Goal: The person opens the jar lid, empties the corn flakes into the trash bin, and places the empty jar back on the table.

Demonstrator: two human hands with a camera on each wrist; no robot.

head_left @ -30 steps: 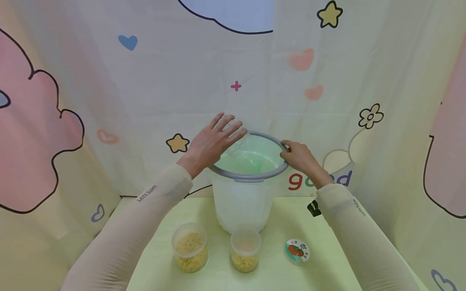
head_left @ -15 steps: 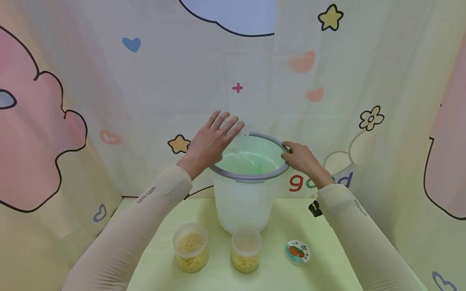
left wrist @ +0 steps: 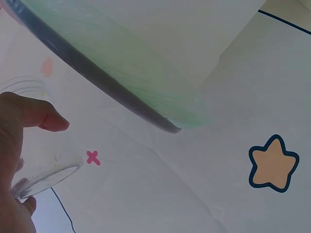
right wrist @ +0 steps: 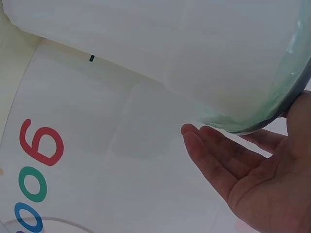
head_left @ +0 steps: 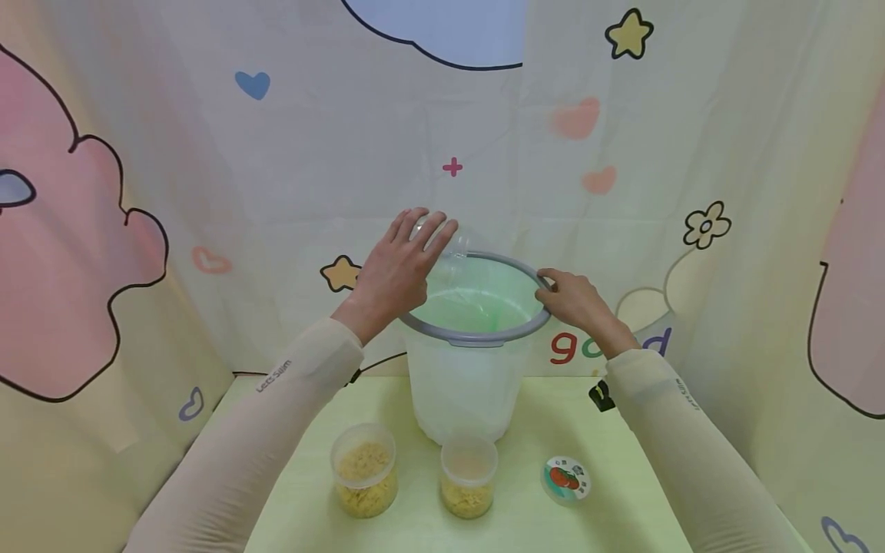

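Note:
A white trash can (head_left: 466, 388) with a grey rim stands at the far side of the table, lined with a pale green bag (head_left: 484, 303). My left hand (head_left: 394, 269) is above the left part of its rim and grips a clear plastic tub (left wrist: 53, 177), largely hidden behind the fingers in the head view. The tub is tilted; its contents cannot be made out. My right hand (head_left: 574, 298) holds the can's right rim, the thumb on the inner side and the other fingers outside, below the edge in the right wrist view.
Two clear tubs with yellow crumbly contents, a wider one (head_left: 365, 480) and a narrower one (head_left: 467, 488), stand in front of the can. A round lid with a tomato picture (head_left: 565, 480) lies to their right. A printed curtain (head_left: 311, 153) hangs behind.
The left hand has turned slightly and its fingers have drawn back, so more of the clear tub shows beside them. The right hand keeps its hold on the rim.

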